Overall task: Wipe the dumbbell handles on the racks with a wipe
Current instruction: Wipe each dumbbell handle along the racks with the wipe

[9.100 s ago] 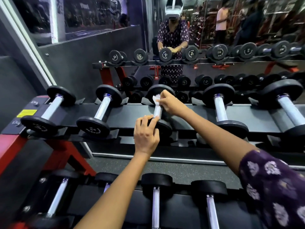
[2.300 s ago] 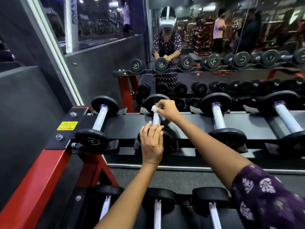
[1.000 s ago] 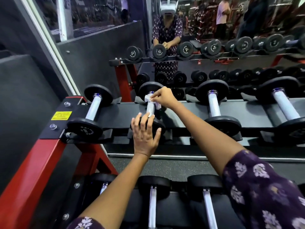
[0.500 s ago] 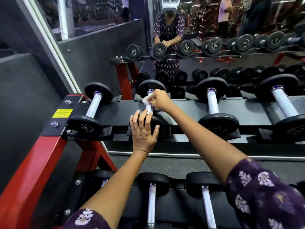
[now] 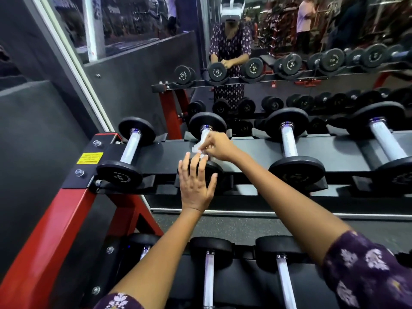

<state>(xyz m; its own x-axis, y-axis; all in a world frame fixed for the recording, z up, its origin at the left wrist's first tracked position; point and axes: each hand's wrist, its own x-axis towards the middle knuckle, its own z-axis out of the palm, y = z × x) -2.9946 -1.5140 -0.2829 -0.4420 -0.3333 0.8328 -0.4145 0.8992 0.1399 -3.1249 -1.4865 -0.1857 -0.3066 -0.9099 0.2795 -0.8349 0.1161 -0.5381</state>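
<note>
Head view: your right hand (image 5: 219,147) pinches the white wipe (image 5: 199,150) against the dumbbell handle (image 5: 204,135), just beyond your left fingertips. Your left hand (image 5: 196,186) lies flat, fingers straight and spread, on the near weight plate (image 5: 215,169).

Mirror wall (image 5: 334,30) ahead; grey wall (image 5: 33,141) left; speckled floor (image 5: 245,228).

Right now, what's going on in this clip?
A person is cleaning dumbbells on a black and red gym rack. The right hand pinches a crumpled white wipe against the silver handle of the second black dumbbell from the left. The left hand lies open on its near weight plate.
</note>
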